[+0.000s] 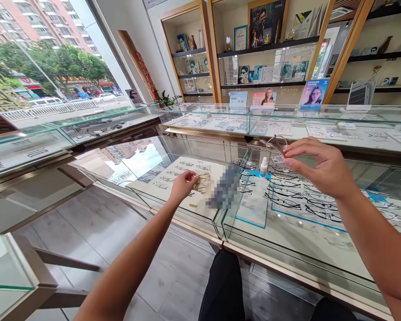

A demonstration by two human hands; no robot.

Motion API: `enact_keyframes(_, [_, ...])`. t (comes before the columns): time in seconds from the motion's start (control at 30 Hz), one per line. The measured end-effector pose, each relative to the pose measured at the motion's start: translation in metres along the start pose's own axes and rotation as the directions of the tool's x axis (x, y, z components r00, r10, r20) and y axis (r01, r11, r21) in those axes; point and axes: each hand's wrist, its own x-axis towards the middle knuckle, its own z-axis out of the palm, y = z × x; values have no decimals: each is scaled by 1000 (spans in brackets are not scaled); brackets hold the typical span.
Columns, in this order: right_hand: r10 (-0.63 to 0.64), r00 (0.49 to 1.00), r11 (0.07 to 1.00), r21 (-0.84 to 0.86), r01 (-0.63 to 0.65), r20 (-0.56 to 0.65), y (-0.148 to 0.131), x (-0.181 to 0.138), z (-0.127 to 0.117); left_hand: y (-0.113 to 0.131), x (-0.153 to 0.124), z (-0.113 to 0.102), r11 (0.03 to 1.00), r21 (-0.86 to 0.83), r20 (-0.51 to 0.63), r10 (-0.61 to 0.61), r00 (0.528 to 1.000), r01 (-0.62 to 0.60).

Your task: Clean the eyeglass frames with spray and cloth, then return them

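My right hand is raised above the glass counter, thumb and fingers pinching a pair of eyeglasses with thin, light frames. My left hand is low over the counter top with thumb and fingertips pressed together. Whatever may be between those fingers is too small to make out. Just right of the left hand, part of the view is blurred into blocks. A small white bottle stands on the counter between the two hands.
Beneath the glass top of the counter lie several rows of eyeglasses. More display cases run along the back, with picture stands on top. A glass-topped table stands at lower left, and a large window is beyond.
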Motion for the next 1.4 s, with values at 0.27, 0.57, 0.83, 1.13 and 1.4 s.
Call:
enact_keyframes(0.27, [18, 1000, 1000, 3, -18, 10, -2, 0, 4, 12, -2, 8, 829, 413, 254, 293, 922, -377])
enact_keyframes(0.57, [4, 1000, 1000, -17, -3, 31, 2, -1, 6, 37, 13, 26, 893, 354, 190, 222, 956, -278])
enact_keyframes(0.83, [46, 993, 996, -81, -38, 107, 12, -5, 15, 58, 50, -42, 784, -618, -273, -137, 952, -64])
enact_keyframes(1.13, [225, 885, 900, -436, -28, 408, 53, -9, 91, -14, 54, -38, 887, -327, -207, -403, 892, 325])
enact_keyframes(1.4, [358, 675, 758, -623, 194, 645, 91, 2, 176, -66, 30, -11, 935, -138, -349, -356, 867, 328])
